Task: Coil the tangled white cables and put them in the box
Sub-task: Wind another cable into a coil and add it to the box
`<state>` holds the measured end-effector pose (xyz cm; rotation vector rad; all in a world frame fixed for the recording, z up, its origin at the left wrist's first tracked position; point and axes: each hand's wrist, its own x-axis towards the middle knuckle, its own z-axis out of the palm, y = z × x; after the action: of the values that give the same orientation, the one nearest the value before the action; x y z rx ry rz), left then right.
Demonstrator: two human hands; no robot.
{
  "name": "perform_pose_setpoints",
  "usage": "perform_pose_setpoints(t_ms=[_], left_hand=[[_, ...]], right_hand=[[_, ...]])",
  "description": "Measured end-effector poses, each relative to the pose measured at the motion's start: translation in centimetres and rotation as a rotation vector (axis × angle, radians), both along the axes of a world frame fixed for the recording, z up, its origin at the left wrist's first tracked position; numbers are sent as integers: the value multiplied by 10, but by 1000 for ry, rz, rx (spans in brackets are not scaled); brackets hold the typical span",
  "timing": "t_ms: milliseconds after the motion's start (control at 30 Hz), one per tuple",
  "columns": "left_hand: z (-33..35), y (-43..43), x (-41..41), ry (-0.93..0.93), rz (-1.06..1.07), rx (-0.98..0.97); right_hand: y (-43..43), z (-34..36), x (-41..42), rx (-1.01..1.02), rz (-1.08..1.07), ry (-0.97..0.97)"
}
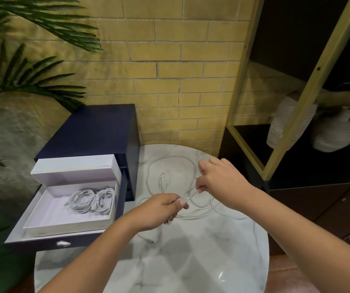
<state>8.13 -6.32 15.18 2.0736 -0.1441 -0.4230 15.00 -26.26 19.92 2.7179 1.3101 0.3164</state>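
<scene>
Cable (163, 181) lies loose in wide, untidy white loops on the far half of the round marble table (191, 261). One narrow loop points toward the far edge, and broader curves spread out to the left and right of it. Both hands are clamped on a short, taut stretch of the cable, lifted just above the tabletop. This stretch runs diagonally, from near-left up to far-right. The left hand (161, 208) has its fingers curled and pinches the near-left end between thumb and fingers. The right hand (218, 176) pinches the far-right end at its fingertips. The two hands are close together but not touching.

Left of the table, a dark blue cabinet (91, 132) has its drawer (32, 246) pulled out. A white box (68, 226) sits in the drawer with its lid (74, 168) standing up at the far side. Two coiled cables (91, 200) lie side by side against the box's right wall.
</scene>
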Motion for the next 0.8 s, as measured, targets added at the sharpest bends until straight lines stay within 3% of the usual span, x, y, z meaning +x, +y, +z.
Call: perform_pose_setpoints(t_ms=[133, 333, 567, 667, 800], left_hand=[[6, -4, -1, 24, -50, 79], [11, -10, -5, 148, 39, -234], [13, -12, 1, 117, 200, -387], [15, -11, 4, 107, 218, -412], [16, -11, 5, 90, 207, -380]], right_hand=[[3, -7, 2, -24, -37, 66], [-1, -16, 5, 109, -47, 232], [10, -24, -15, 736, -187, 643], [16, -31, -27, 802, -185, 784], [18, -37, -32, 847, -171, 712]])
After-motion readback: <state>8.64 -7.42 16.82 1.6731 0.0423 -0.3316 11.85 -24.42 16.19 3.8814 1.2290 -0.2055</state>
